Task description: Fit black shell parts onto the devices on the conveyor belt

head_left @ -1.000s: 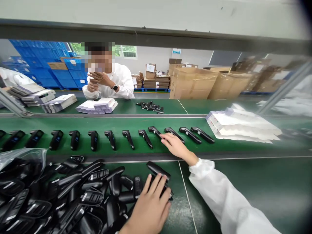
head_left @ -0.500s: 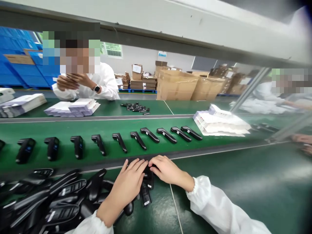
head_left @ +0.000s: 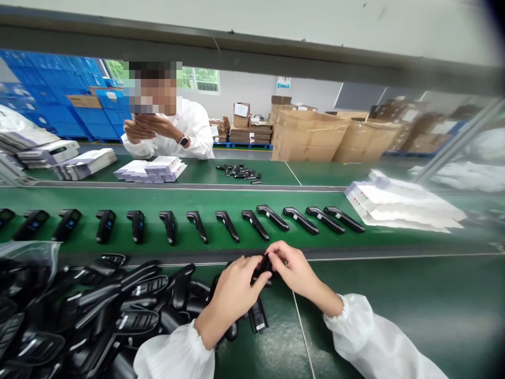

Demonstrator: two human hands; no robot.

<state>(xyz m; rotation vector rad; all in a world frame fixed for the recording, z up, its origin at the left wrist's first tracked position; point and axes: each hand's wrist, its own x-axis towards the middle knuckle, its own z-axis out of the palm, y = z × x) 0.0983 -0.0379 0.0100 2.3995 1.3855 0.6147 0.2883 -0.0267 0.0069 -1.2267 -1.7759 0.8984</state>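
Two hands (head_left: 238, 284) (head_left: 296, 272) grasp one black part (head_left: 262, 265); thirteen black devices (head_left: 168, 226) line the green belt (head_left: 221, 199).

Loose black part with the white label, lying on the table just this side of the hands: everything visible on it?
The black part is narrow, roughly rectangular and looks like plastic, with a small white label at its near end. It lies on the green table, beside the left hand. Its far end is hidden; contact there can't be told.
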